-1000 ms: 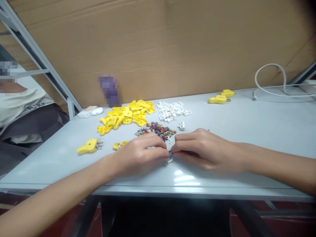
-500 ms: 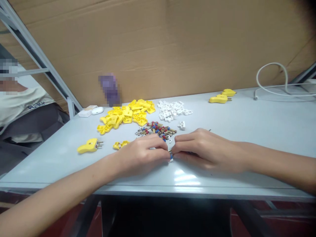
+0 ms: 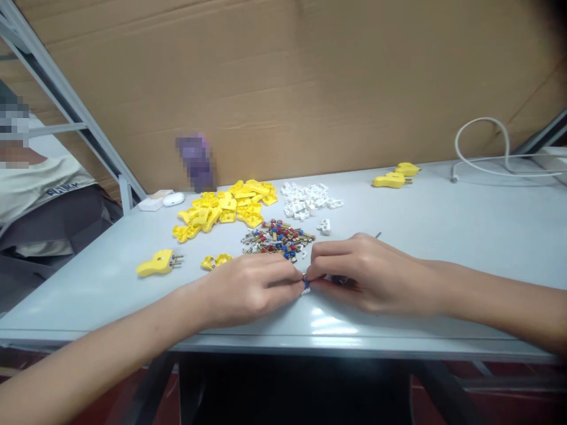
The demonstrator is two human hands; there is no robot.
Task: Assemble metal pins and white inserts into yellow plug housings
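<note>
My left hand (image 3: 259, 286) and my right hand (image 3: 370, 274) meet near the table's front, fingertips pinched together on a small plug pin with a blue collar (image 3: 306, 285). A bit of white shows at its lower end; the fingers cover the rest. Something dark is tucked under my right fingers, too hidden to name. Just beyond the hands lies a pile of brass pins with red and blue collars (image 3: 281, 235). A single white plug insert (image 3: 325, 226) sits right of that pile. Left of my left hand are a yellow shell half (image 3: 216, 261) and a yellow plug (image 3: 156, 264).
Yellow shell parts (image 3: 228, 206) and white inserts (image 3: 308, 199) lie heaped farther back. Yellow plugs (image 3: 396, 177) and a white cable (image 3: 502, 168) are at the back right. A thin dark rod (image 3: 378, 235) pokes out behind my right hand. Another person (image 3: 48, 177) sits at the left.
Both hands have come slightly lower in view, still pinching at the same spot. The whole view has shifted a little; the piles look unchanged.
</note>
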